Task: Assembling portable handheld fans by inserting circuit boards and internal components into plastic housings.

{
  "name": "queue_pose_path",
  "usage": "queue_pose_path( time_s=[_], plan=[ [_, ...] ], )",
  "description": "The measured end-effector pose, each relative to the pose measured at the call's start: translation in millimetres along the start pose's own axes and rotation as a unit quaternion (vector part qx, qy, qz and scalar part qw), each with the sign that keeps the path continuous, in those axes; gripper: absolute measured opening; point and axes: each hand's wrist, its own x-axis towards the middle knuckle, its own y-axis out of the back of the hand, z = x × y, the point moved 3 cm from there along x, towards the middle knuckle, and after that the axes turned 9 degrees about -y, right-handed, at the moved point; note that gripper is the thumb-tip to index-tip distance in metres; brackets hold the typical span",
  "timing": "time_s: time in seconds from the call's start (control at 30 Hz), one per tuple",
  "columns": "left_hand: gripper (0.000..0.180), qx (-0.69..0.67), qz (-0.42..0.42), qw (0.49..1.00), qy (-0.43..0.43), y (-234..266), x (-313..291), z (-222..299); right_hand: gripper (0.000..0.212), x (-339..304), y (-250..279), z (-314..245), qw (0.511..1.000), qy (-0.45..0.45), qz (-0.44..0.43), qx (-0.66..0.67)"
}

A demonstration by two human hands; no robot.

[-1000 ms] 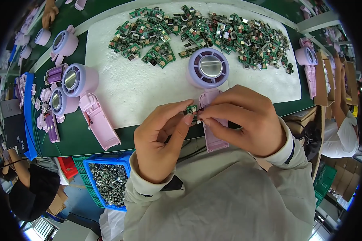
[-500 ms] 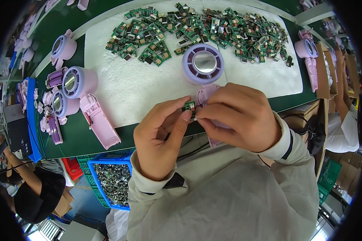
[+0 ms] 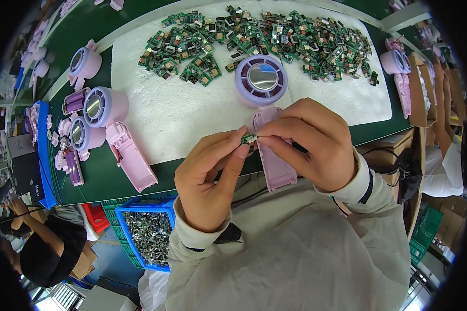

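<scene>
A small green circuit board (image 3: 248, 139) is pinched between the thumb and fingers of my left hand (image 3: 208, 176). My right hand (image 3: 319, 142) has its thumb and forefinger closed at the board's right edge, on what looks like a small white connector. Its details are too small to make out, and the fingertips partly cover it. Just beyond and below both hands lies a handheld fan with a round lilac head (image 3: 261, 80) and a pink, opened handle shell (image 3: 278, 171). The shell reaches past the table's near edge, under my right hand's fingers.
Many green circuit boards (image 3: 296, 44) are heaped on the white foam sheet (image 3: 155, 119). Several fans, one with an opened handle (image 3: 132, 163), lie to the left. A blue crate (image 3: 145, 233) of small parts stands below the table. Other people are at both sides.
My right hand has shifted slightly up, its fingertips meeting the board's right edge. The board has turned flatter in my left fingers, and more of the pink handle shell shows.
</scene>
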Motion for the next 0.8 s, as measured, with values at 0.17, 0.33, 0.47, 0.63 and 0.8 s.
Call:
queue_pose_path(
  time_s=[0.17,0.33,0.47,0.63,0.8],
  plan=[
    [0.031,-0.023,-0.009,1.0,-0.003,-1,2,0,0.026,0,2,0,1.0,0.017,0.002,-0.025],
    [0.031,-0.039,-0.014,0.999,0.009,0,4,-3,0.025,3,2,2,0.999,0.043,-0.005,-0.024],
    [0.032,-0.016,-0.03,0.999,0.003,3,6,-1,0.025,1,2,3,1.0,0.002,0.008,-0.002],
    [0.036,0.253,-0.026,0.965,-0.065,-10,-3,16,0.024,2,5,-10,1.0,0.019,0.009,-0.016],
    [0.037,0.315,0.026,0.934,-0.165,-22,-19,12,0.023,-1,-1,-17,0.997,-0.017,0.033,0.067]
  ],
)
